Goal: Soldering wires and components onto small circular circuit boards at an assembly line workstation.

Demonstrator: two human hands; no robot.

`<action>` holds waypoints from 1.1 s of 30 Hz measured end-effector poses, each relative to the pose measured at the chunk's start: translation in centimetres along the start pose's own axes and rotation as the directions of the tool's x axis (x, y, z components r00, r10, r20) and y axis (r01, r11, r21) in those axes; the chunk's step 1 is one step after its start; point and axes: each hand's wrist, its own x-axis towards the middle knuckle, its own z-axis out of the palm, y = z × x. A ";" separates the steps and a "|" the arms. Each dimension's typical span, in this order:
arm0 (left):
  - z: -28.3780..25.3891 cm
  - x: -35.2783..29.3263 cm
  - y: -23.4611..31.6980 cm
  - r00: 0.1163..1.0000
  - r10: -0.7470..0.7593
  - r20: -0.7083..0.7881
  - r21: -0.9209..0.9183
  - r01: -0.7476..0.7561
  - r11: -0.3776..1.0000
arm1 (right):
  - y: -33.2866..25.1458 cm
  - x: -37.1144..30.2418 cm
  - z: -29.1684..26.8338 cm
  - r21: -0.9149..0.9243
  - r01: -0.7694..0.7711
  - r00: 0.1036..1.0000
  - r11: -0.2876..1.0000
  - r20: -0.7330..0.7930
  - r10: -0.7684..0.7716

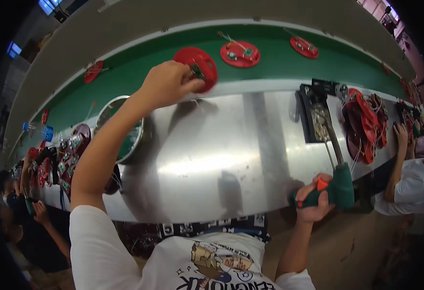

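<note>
Above the far edge of the metal worktop, my left hand [166, 83] is closed on a red disc [207, 65] with a small circuit board on it. The disc is tilted over the green conveyor belt [149, 55], and my fingers hide part of it. At the right front of the worktop, my right hand [316, 200] wraps round the grip of a green soldering gun [342, 186] with an orange trigger. Its long metal shaft reaches away from me, over a black stand with a tray [309, 126].
Other red discs with boards and wires [241, 53] lie on the belt. A pile of red discs [364, 121] is right of the stand. On the left are a round metal-rimmed container [140, 140], more stacked parts [67, 159] and a plastic bottle [39, 131]. Co-workers sit at both sides.
</note>
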 end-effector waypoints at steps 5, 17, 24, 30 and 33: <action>-2.7 -8.4 7.5 0.966 0.166 0.197 -0.010 -0.167 0.986 | -0.3 0.8 0.8 0.061 -0.070 0.981 0.996 0.187 0.058; -3.8 -17.1 3.6 0.980 -0.128 -0.152 -0.059 0.120 0.991 | -0.3 0.4 -0.8 -0.107 0.015 0.957 0.994 0.291 0.017; -6.2 -19.1 0.9 0.904 -0.338 -0.261 -0.225 0.283 0.932 | -0.4 0.4 -0.3 -0.146 0.030 0.950 0.989 0.311 0.017; -6.2 -19.9 -5.5 0.925 -0.331 -0.189 -0.144 0.307 0.941 | -0.3 0.7 -0.2 -0.139 0.020 0.940 0.990 0.341 0.029; -5.4 -19.9 -7.3 0.980 0.010 -0.198 0.092 0.009 0.996 | -0.3 0.7 -0.1 -0.140 0.007 0.945 0.990 0.323 0.039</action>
